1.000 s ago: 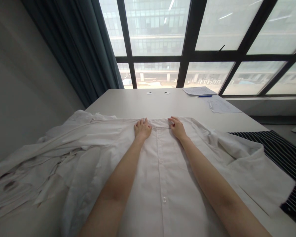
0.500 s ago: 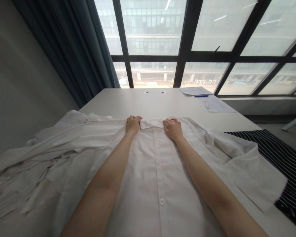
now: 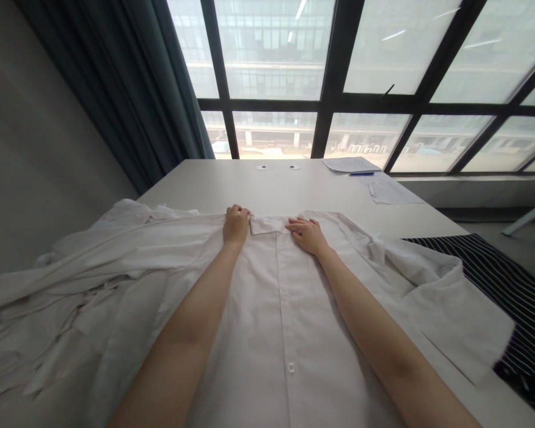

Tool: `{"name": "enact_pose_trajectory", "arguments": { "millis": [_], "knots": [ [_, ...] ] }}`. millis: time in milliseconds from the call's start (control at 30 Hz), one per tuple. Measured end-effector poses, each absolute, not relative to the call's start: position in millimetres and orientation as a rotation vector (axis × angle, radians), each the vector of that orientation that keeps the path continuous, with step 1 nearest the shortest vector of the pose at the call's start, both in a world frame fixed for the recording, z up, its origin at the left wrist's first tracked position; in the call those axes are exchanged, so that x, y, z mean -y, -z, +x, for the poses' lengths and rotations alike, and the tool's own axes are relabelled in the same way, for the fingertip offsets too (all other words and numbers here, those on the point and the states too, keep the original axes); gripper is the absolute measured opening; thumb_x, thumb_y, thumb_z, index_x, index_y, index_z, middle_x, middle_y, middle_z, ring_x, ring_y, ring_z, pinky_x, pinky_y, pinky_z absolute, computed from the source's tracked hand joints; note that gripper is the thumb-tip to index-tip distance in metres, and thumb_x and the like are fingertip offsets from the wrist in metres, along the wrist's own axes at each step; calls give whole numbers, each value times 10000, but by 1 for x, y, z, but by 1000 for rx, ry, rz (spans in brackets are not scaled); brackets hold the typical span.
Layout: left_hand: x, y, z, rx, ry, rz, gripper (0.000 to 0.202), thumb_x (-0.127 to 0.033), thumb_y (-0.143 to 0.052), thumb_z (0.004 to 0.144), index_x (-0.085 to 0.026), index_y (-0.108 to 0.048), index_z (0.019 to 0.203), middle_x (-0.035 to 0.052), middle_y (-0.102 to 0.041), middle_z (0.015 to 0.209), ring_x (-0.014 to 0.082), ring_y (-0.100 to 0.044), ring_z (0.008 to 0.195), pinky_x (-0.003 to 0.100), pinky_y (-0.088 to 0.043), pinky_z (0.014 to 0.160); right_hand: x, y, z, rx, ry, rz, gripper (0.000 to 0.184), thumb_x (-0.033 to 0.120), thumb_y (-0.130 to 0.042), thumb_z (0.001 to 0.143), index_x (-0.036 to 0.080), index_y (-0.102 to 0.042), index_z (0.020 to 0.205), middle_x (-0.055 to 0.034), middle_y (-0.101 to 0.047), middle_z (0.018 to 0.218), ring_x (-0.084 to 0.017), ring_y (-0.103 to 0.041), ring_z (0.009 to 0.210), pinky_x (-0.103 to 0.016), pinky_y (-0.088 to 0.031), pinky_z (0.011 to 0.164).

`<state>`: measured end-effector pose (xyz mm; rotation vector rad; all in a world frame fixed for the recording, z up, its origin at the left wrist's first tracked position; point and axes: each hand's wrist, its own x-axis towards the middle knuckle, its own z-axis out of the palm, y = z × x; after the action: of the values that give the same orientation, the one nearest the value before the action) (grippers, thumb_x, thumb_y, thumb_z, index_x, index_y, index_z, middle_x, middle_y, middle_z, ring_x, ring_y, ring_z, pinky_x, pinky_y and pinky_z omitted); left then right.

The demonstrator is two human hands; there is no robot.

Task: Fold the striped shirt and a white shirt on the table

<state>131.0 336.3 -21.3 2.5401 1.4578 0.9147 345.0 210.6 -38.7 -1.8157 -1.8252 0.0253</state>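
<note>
A white button-up shirt (image 3: 267,309) lies spread on its back across the table, its button placket running toward me. At its far end the collar (image 3: 268,224) is folded down. My left hand (image 3: 236,226) is at the collar's left end, fingers curled over the shirt's far edge and closed on the cloth. On the collar's right part rests my right hand (image 3: 308,234), with fingers stretched out fairly flat and pointing left. The right sleeve (image 3: 455,309) is bent out to the side; the left one stretches out over other white cloth.
More white clothing (image 3: 40,333) is heaped at the left. Black striped fabric (image 3: 508,297) hangs at the table's right edge. Papers (image 3: 350,164) and a blue pen (image 3: 362,173) lie at the back right of the white table (image 3: 218,184), near the windows. A dark curtain (image 3: 129,83) hangs at left.
My right hand's fingers have straightened and slid left along the collar. My left hand stays at the collar's left end. The view has shifted slightly.
</note>
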Motion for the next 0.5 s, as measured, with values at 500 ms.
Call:
{"name": "enact_pose_trajectory", "arguments": {
  "millis": [500],
  "knots": [
    [-332,41,141,-1327,-739,2529,377,-233,-506,911,-190,-591,1276,100,-500,1449,255,-421,1358,396,-322,1126,-211,43,352,1628,5,-1821,333,83,-507,804,269,-733,963,-23,-685,1223,-192,-579,1181,-400,-357,1045]
  ]
}}
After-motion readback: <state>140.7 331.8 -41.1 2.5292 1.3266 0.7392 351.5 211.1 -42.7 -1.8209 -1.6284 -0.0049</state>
